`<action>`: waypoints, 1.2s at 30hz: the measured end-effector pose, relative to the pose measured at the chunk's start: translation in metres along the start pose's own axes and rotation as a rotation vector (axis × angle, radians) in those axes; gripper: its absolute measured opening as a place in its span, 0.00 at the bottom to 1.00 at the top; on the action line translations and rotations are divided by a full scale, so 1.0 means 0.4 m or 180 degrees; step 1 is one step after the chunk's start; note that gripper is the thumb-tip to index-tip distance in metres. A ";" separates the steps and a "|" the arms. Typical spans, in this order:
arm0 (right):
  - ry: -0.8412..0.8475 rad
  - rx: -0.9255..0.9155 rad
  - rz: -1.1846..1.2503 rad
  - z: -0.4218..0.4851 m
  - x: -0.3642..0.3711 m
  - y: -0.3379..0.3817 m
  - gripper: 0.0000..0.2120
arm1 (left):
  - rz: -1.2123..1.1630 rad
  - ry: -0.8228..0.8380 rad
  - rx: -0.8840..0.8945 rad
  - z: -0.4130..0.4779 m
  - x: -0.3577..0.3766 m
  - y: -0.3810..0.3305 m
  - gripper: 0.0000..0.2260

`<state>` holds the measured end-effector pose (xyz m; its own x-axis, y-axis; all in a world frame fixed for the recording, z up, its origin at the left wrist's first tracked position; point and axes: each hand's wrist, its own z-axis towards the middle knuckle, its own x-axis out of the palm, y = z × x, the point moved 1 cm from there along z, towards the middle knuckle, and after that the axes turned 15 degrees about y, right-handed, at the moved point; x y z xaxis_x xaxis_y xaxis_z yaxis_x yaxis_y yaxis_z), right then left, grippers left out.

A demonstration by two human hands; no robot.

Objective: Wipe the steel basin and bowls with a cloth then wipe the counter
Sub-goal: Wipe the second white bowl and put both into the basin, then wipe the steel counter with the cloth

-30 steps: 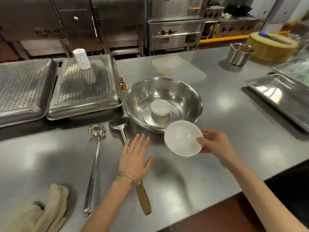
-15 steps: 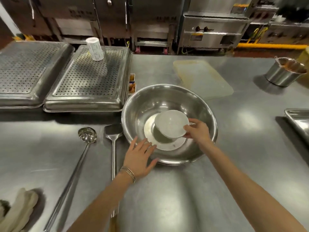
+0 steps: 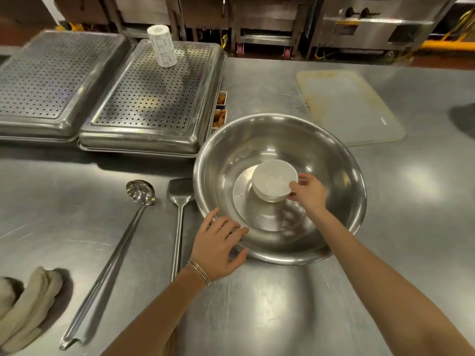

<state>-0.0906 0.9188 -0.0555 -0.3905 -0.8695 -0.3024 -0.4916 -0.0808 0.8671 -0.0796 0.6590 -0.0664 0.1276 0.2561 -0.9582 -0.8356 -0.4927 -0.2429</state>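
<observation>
While the right hand (image 3: 309, 192) reaches down into the steel basin (image 3: 334, 160), its thumb and fingertips (image 3: 293, 187) pinch the right-hand rim of a white bowl (image 3: 273, 182), so the bowl lies to the left of the fingers with most of its round face uncovered. That bowl sits over the flat middle of the basin and seems to rest on a second bowl (image 3: 271, 200) just beneath it, though the motion blur there makes this hard to settle. At the basin's near-left edge the left hand (image 3: 218, 249) lies with its fingers loose and spread, their tips touching the rim and gripping nothing; thin bangles circle that wrist. Far off at the counter's (image 3: 411, 227) near-left corner, well apart from both hands, a crumpled beige cloth (image 3: 30, 301) lies untouched. Between cloth and basin a long ladle (image 3: 110, 260) and a steel spatula (image 3: 180, 219) lie flat, the spatula's blade just beside the basin wall. Behind them are two perforated trays (image 3: 154, 98), one carrying an upright paper roll (image 3: 162, 46), and a pale cutting board (image 3: 347, 106) lies beyond the basin.
</observation>
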 end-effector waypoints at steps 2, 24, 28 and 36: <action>0.0023 -0.0013 -0.0211 0.010 0.010 0.001 0.14 | -0.0011 -0.0014 -0.0012 0.000 0.004 0.002 0.16; 0.0350 -0.0108 -0.0965 -0.033 0.026 -0.019 0.24 | 0.0203 0.0607 -0.0219 -0.002 -0.032 -0.008 0.19; 0.0604 -0.0390 -0.1268 -0.144 0.007 0.026 0.23 | 0.0390 0.0923 -0.0278 -0.039 -0.065 -0.013 0.21; 0.0147 -0.1542 -0.3158 -0.457 0.059 0.024 0.19 | 0.0362 0.0744 -0.0570 -0.263 -0.143 -0.009 0.22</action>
<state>0.0378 0.8083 0.0181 0.0428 -0.3296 -0.9432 -0.2096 -0.9260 0.3140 -0.0278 0.5587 -0.0266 0.1755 0.0031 -0.9845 -0.7467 -0.6513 -0.1352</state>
